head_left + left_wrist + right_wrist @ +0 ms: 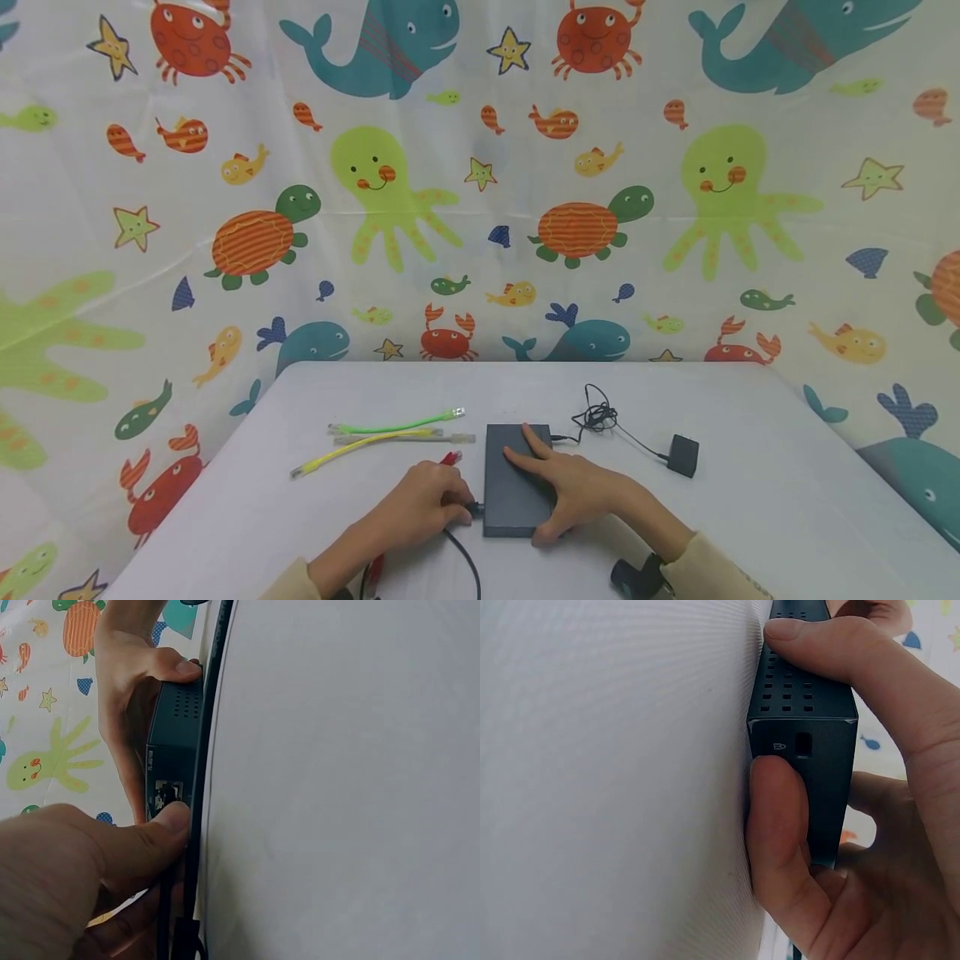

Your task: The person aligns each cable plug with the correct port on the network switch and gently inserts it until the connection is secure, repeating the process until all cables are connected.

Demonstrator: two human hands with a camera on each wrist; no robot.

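A dark grey network switch [510, 492] lies flat on the white table. From its left side juts the black plug [476, 508] of a black network cable [467, 557], pinched by my left hand [423, 504] between thumb and fingers. In the left wrist view the thumb presses right at the port [169, 789], partly covering it. My right hand [581, 483] grips the switch from the right, fingers spread over its top. In the right wrist view, a digit of that hand presses the end face beside a small lock slot [803, 744].
Green [405, 422], yellow [360, 447] and grey [408, 439] network cables lie behind my left hand. A red cable [452, 457] runs partly hidden under that hand. A thin power lead [598, 415] links the switch's right side to a black adapter [682, 456]. Patterned cloth hangs behind the table.
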